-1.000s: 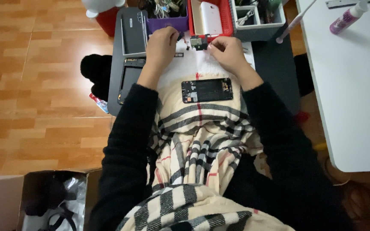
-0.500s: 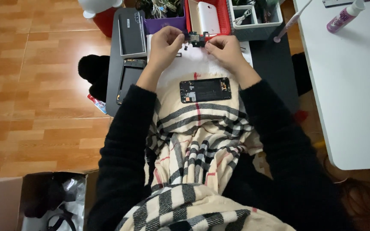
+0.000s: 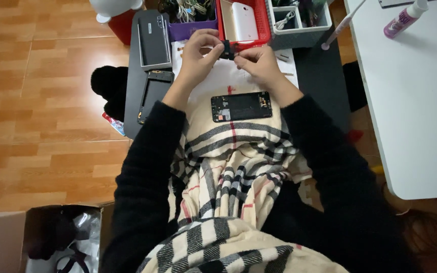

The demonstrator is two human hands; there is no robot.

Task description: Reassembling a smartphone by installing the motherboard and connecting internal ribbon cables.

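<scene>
Small black phone part [image 3: 227,49] sits pinched between both hands, just in front of the red plastic basket [image 3: 264,25]. It is tiny and partly hidden, so it may be a little camera piece, but that is hard to tell. Left hand [image 3: 198,53] grips it from one side with thumb and fingers closed on it. Right hand [image 3: 259,63] grips the other side the same way, and the two hands almost touch.

Nearer the person than the red basket, an open black phone body [image 3: 241,106] lies flat on a white cloth. Left of the red basket is a purple box of wires [image 3: 190,30]. Right of the red basket is a grey tray [image 3: 299,25]. Further left of it, a dark phone back cover [image 3: 153,38] lies on the grey desk [image 3: 324,76], with a black phone frame [image 3: 153,96] below that.
</scene>
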